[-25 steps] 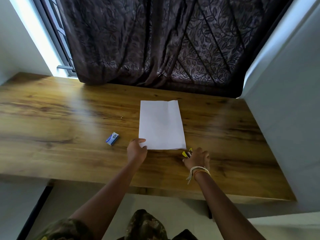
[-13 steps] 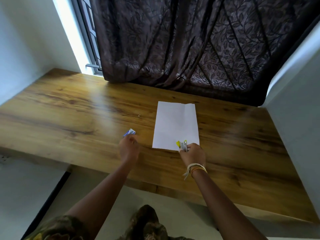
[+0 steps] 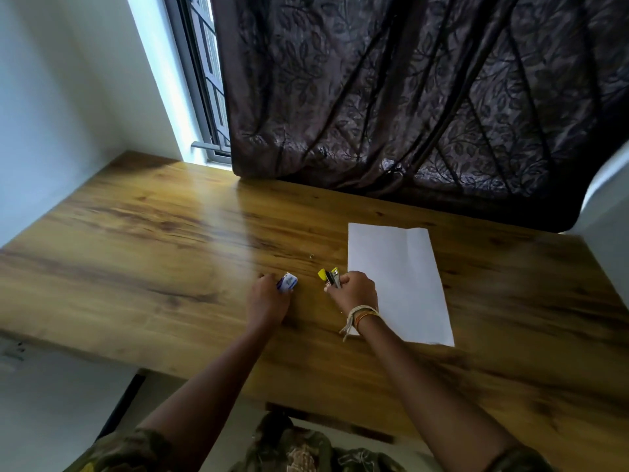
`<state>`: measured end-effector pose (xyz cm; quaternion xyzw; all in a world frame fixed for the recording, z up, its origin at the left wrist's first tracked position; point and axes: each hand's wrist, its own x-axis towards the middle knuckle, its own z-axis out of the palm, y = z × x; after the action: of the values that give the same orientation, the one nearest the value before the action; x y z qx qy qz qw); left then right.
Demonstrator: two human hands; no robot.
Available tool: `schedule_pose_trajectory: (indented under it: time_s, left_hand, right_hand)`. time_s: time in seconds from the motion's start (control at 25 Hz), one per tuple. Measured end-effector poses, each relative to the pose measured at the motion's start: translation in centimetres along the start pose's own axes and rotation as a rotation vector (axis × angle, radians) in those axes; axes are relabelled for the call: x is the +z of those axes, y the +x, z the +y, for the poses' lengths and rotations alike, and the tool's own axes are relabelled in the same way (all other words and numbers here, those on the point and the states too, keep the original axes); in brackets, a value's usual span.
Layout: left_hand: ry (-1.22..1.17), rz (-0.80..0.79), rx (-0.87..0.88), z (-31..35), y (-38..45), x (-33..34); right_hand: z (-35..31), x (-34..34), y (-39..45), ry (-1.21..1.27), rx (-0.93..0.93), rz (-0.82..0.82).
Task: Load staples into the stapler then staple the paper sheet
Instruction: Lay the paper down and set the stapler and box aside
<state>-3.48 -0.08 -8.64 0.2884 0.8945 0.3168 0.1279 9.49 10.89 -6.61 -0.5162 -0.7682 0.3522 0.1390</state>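
A white paper sheet [image 3: 398,281] lies flat on the wooden table [image 3: 153,253], right of centre. My right hand [image 3: 354,292] holds a small yellow and black stapler [image 3: 329,276] just left of the sheet's left edge, the stapler's tip poking out above my fingers. My left hand [image 3: 267,301] is closed on a small blue and white staple box [image 3: 288,282], a short way left of the stapler. Both hands sit low over the table, near each other.
A dark patterned curtain [image 3: 408,97] hangs behind the table's far edge, with a window [image 3: 207,97] to its left. White walls close in on the left and right. The table's near edge runs below my forearms.
My left hand has reached left and taken hold of the staple box. My right hand has lifted the stapler from beside the sheet's near corner and carried it left towards the box.
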Motion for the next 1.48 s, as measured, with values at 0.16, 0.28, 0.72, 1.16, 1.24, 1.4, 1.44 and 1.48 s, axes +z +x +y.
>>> schedule_pose_trajectory:
  time_s: [0.16,0.28,0.72,1.16,1.24,1.4,1.44,1.48]
  left_hand:
    - [-0.053,0.075,-0.015,0.8,4.6,-0.6]
    - [-0.059,0.079,-0.073,2.2,8.0,-0.3]
    - [-0.116,0.068,-0.029,5.0,15.8,2.9]
    - [-0.017,0.025,-0.075,4.6,17.1,4.4]
    - [-0.021,0.001,-0.099,4.9,17.0,4.2]
    - [-0.062,-0.035,-0.076,4.7,16.3,3.8]
    - [-0.072,-0.041,-0.062,4.5,15.9,3.7]
    - [-0.083,-0.047,-0.049,4.3,15.4,3.7]
  right_hand:
    - [-2.6,1.5,3.6,0.007,0.043,0.055]
    - [-4.6,2.0,6.7,0.003,0.079,0.089]
    - [-6.1,2.5,15.2,-0.079,0.194,0.133]
    - [-6.0,3.9,16.5,-0.138,0.257,0.105]
    - [-5.9,3.8,16.2,-0.160,0.240,0.090]
    - [-5.1,3.4,14.5,-0.133,0.199,0.081]
    - [-4.9,3.3,13.9,-0.120,0.186,0.087]
    - [-4.7,3.1,13.3,-0.108,0.171,0.095]
